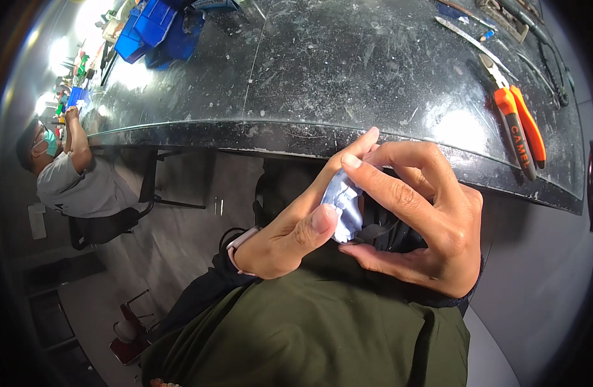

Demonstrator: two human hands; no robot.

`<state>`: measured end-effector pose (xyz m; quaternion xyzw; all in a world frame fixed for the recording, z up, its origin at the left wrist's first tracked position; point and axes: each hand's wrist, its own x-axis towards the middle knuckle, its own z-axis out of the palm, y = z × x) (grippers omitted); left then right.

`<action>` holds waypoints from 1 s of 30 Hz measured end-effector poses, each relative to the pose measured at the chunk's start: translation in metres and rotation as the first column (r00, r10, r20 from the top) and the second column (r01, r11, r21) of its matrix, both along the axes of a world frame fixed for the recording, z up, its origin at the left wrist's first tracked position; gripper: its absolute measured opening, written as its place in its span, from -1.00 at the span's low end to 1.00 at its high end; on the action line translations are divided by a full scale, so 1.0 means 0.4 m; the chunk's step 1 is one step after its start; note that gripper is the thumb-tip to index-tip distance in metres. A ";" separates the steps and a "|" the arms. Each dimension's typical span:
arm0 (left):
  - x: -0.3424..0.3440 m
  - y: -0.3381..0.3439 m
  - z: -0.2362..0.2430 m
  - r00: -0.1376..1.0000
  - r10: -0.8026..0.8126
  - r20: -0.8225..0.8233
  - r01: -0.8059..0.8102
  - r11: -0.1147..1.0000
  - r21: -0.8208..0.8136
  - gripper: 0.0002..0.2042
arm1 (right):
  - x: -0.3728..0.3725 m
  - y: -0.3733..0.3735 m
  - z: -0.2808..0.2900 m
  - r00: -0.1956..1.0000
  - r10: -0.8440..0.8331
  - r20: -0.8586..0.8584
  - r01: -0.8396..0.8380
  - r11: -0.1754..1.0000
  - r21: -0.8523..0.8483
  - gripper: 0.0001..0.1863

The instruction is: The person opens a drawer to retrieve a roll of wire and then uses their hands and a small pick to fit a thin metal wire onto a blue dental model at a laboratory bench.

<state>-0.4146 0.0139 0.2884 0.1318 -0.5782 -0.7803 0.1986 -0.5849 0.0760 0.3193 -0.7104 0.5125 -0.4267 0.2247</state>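
Between my two hands is a pale blue, glossy, lumpy piece (345, 205) that looks like a dental cast. My left hand (290, 235) grips its left side, the thumb lying on its face and the fingers behind it. My right hand (432, 219) curves round from the right, one fingertip at the piece's upper end and the thumb at its lower end. The fingers hide part of it. Both hands are in front of the bench's near edge, above my lap.
A dark, scuffed bench (322, 71) spans the top. Orange-handled pliers (519, 122) lie at its right, near a long thin file-like tool (474, 42). Blue bins (154, 29) stand at the far left. A seated co-worker (83, 174) works at the left. A green cloth (296, 329) covers my lap.
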 end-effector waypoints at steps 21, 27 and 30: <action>0.015 0.021 -0.003 0.998 -0.022 0.050 0.009 0.970 0.243 -0.15 | -0.001 0.003 0.003 0.992 -0.042 -0.120 0.026 0.991 -0.129 -0.24; 0.023 0.022 -0.008 0.997 -0.069 0.046 0.053 0.957 0.285 -0.16 | -0.004 0.004 0.004 0.991 -0.047 -0.123 0.031 0.991 -0.132 -0.23; 0.013 0.025 0.000 0.999 -0.046 0.015 0.040 0.956 0.290 -0.15 | -0.002 0.003 0.003 0.991 -0.043 -0.129 0.027 0.991 -0.130 -0.23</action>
